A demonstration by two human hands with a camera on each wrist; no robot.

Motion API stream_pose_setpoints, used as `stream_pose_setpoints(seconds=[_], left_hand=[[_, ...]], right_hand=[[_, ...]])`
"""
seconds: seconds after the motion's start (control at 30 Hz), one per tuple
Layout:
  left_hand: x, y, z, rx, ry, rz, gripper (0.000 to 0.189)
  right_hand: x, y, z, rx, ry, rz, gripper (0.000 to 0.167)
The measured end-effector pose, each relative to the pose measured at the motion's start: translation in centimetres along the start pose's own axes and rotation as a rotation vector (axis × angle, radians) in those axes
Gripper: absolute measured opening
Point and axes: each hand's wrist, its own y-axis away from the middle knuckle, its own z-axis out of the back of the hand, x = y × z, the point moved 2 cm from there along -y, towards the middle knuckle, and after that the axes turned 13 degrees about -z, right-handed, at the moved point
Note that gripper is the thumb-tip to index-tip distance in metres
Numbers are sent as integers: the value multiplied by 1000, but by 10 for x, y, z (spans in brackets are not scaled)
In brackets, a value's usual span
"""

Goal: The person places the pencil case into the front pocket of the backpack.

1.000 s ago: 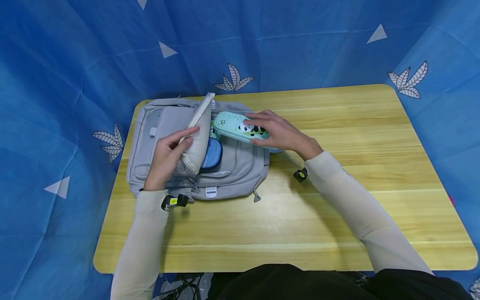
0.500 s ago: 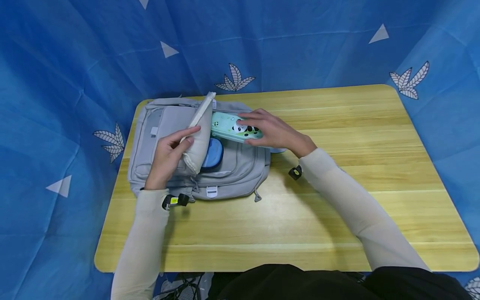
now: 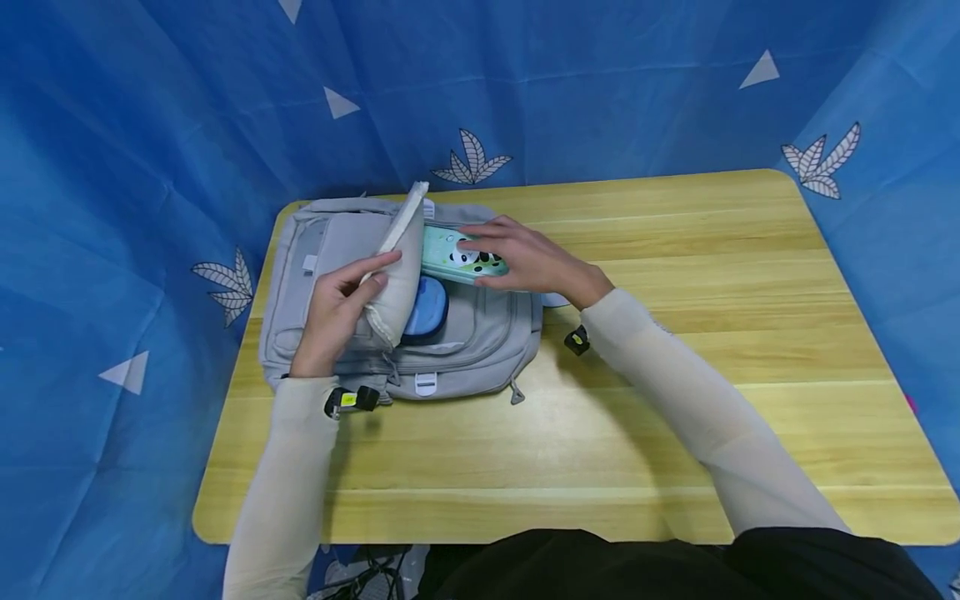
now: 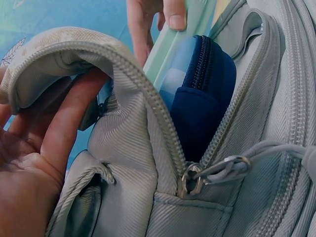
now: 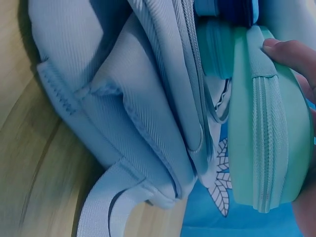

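A grey backpack (image 3: 480,377) lies on the table, its front pocket unzipped. My left hand (image 3: 330,321) holds the pocket's pale front flap (image 3: 397,292) up, thumb on one side and fingers inside the fold. Inside the pocket sits a blue zip pouch (image 4: 205,106), its dark side up in the left wrist view. My right hand (image 3: 536,260) grips a mint-green panda pencil case (image 3: 441,257) from its right end. The case's left end is hidden behind the flap. Another mint zipped item (image 5: 217,52) shows beside the pouch in the right wrist view.
The wooden table (image 3: 675,400) extends to the right of the backpack. A zip pull (image 3: 517,396) and a strap (image 5: 98,210) hang off the bag. A blue patterned curtain (image 3: 600,92) hangs behind the table's far edge.
My right hand has moved left with the pencil case, and its left end has slid out of sight behind the flap. My left hand keeps its place on the flap.
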Motion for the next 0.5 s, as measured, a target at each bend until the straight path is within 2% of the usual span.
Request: stream_pose_setpoints(seconds=[0.3,0.5], left_hand=[[1,0,0,-11,6,0,33],[2,1,-1,-16,-10,-4,34]], right_hand=[[5,-12,0,14,15,3,64],[0,-11,-6,13,-16,18,65]])
